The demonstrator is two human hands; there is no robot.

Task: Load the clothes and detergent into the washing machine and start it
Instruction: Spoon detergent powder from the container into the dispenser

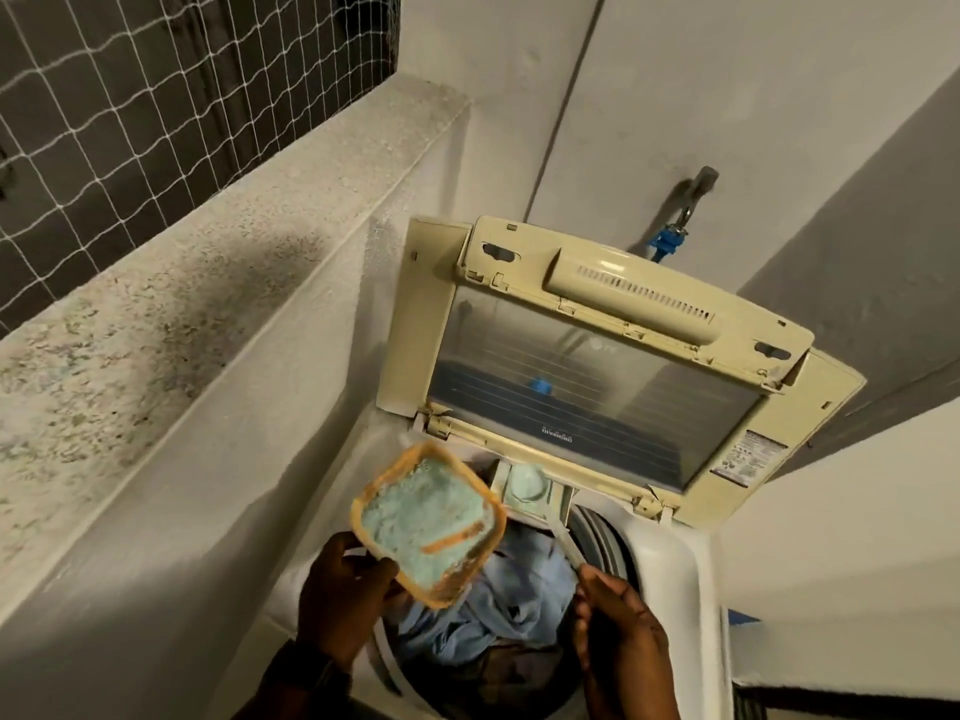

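Note:
The top-loading washing machine [670, 574] stands with its cream lid [597, 356] raised against the wall. Blue and dark clothes [498, 610] fill the drum. My left hand [345, 589] grips an orange-rimmed square container [428, 522] of pale blue-green detergent powder, tilted over the drum's far left edge. My right hand [618, 631] is closed on a thin pale scoop [563, 540] whose far end points at the detergent drawer [530, 488], which holds some pale powder.
A speckled concrete ledge [182, 283] with netting above runs along the left. A tap with a blue hose connector [667, 241] sits on the wall behind the lid. White walls close in on both sides of the machine.

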